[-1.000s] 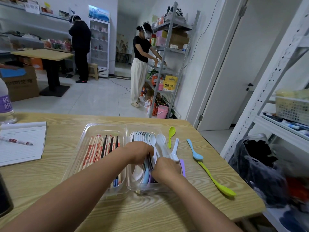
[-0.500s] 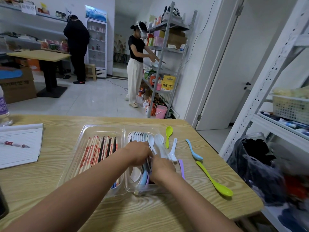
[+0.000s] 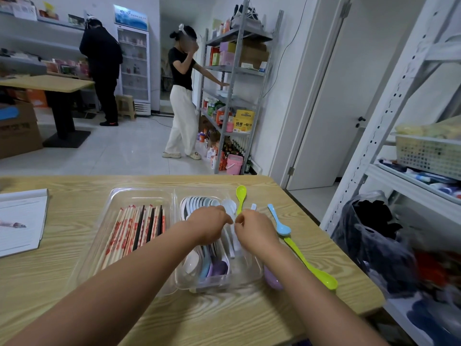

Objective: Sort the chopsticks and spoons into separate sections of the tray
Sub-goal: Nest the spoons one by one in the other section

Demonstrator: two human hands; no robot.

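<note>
Over the tray (image 3: pixel 139 193) on the counter (image 3: pixel 74 283), the left hand (image 3: pixel 208 227) and right hand (image 3: pixel 254 231) hover with curled fingers above the right section's spoons (image 3: pixel 199 203); whether either grip grasps anything I cannot tell. Chopsticks (image 3: pixel 134 228) fill the left section. Loose spoons (image 3: pixel 279 221) lie just right of the tray.

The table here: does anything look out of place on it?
Yes. Several spoons lie loose on the table to the right of the tray: a small green spoon, a blue spoon, a long green spoon and a purple spoon. The other spoons are already in the tray's right section.
</note>
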